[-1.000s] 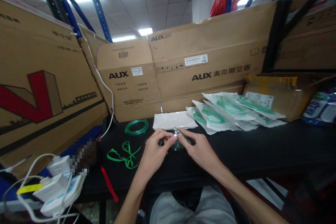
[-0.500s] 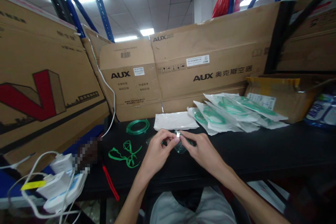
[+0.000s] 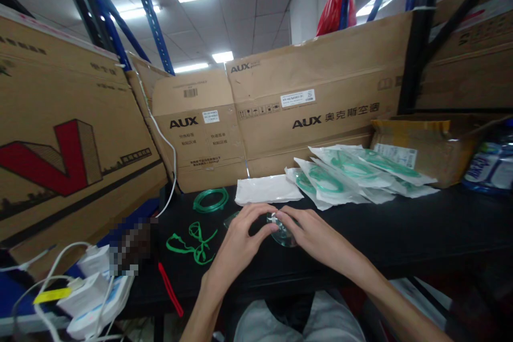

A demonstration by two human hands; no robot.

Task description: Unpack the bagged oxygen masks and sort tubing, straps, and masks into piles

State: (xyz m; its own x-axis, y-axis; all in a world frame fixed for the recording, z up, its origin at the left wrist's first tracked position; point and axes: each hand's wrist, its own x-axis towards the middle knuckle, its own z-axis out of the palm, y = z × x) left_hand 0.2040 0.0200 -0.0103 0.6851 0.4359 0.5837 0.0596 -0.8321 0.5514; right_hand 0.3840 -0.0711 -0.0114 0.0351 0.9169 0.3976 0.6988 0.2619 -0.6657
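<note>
Both hands meet over the black table around a clear plastic piece that looks like a face mask, with a small shiny white strip at its top edge. My left hand arches over from the left, thumb and fingertips closing on the mask's edge by that strip. From the right, my right hand grips the same edge, its fingers partly covering the mask. Another clear piece shows beside my left hand, mostly hidden. Left of the hands lie green elastic straps and a coil of green tubing.
A flat white pouch lies behind the hands. White pouches with green tubing are piled to the right, near an open carton and a blue bottle. A red strip and a power strip are at left.
My left thumb and fingers have spread wider around the mask's edge. More of the clear mask shows below the hands. The view has tilted slightly upward.
</note>
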